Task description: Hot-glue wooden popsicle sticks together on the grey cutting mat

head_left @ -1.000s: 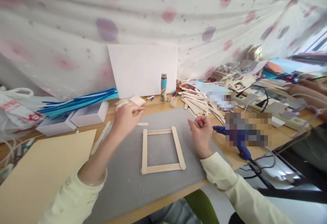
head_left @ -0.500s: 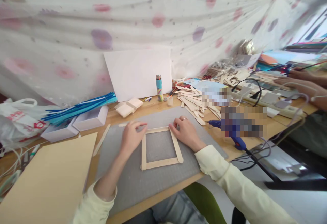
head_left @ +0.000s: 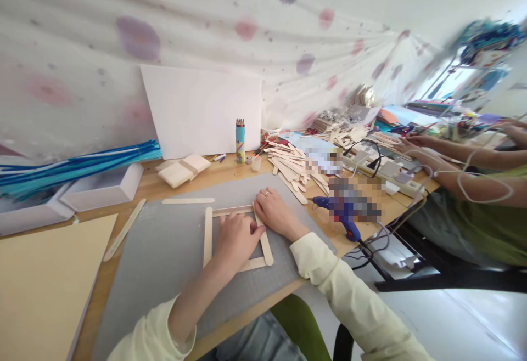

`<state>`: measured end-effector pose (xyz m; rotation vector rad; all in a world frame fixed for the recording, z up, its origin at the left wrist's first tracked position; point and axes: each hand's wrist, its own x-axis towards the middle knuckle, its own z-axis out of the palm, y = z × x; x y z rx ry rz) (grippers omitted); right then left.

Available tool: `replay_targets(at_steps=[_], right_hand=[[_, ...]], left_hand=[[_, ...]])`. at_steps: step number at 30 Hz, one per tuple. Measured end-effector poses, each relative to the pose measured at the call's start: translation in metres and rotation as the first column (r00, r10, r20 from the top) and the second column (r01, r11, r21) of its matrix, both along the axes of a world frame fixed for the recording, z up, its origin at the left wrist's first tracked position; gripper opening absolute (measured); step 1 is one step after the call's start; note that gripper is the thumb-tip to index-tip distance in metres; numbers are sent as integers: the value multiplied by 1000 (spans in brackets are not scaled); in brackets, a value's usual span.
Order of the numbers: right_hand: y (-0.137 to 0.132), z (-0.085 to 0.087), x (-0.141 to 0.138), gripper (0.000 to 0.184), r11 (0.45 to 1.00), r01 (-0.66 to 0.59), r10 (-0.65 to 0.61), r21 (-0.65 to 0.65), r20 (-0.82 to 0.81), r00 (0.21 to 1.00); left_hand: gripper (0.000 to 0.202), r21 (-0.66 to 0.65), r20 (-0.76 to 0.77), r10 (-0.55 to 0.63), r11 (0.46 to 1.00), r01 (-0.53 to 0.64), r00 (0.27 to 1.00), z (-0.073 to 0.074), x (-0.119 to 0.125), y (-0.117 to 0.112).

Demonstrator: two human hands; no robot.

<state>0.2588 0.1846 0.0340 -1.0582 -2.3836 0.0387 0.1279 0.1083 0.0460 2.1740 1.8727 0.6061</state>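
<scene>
The right hand [head_left: 275,210] has its fingers bent nearly closed over the far right corner of the stick frame [head_left: 208,235]. The left hand [head_left: 236,240] curls loosely across the opening, its fingertips beside the right-hand stick; I cannot tell whether either hand pinches the wood. The frame, 4 sticks, lies on the grey mat [head_left: 164,273] near the table's front edge, partly hidden by the left hand. 1 loose stick [head_left: 188,201] lies along the mat's far edge; a glue gun [head_left: 345,219] rests past its right edge, a stick pile [head_left: 290,164] beyond its far right corner.
</scene>
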Motion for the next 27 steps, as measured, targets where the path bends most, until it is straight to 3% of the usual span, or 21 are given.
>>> replay_targets(at_steps=[5,10,14,18,20,23,27], right_hand=[[5,1,2,27,995,97,-85,31,-267,960],[14,5,18,20,946,323,-252,14,-592,765],[14,2,27,32,941,328,-295,-81,-671,680],[4,-3,31,45,951,277,-295,-135,-657,694],[-1,-3,32,53,961,244,-271,-130,-629,729],[-5,-3,30,36,976,150,-213,-159,-549,808],[-10,-5,21,24,972,66,-162,-227,-438,884]], left_hand=[[30,-21,28,4,1000,-4,1000,0,-1,0],[29,-13,69,13,1000,-12,998,-2,5,-2],[22,29,135,50,998,-54,990,13,-6,-6],[27,105,246,155,977,-185,957,44,-63,-15],[31,116,304,227,955,-272,925,51,-94,-20],[35,56,348,270,950,-308,898,42,-120,-23],[32,-41,377,259,964,-263,889,12,-115,-13]])
